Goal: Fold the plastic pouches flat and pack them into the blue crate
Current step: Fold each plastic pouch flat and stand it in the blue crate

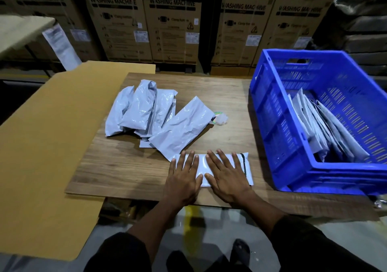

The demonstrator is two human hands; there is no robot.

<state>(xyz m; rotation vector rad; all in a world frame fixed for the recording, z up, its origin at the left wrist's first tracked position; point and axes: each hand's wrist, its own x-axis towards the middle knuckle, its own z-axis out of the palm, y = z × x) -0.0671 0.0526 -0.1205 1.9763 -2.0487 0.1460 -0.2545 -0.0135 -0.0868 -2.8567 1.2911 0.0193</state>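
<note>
A folded white plastic pouch [247, 168] lies flat near the front edge of the wooden table [219, 95]. My left hand [183, 179] and my right hand [226, 176] press on it side by side, palms down, fingers straight and spread. Behind them sits a loose pile of several grey plastic pouches [144, 110], with one more pouch [184, 127] lying diagonally toward my hands. The blue crate [272, 112] stands at the right, holding several flat pouches [326, 133] stacked on edge.
A large sheet of brown cardboard [48, 146] covers the left side and overhangs the table. A small crumpled clear wrapper [219, 119] lies beside the diagonal pouch. Tall washing-machine cartons [173, 24] wall off the back.
</note>
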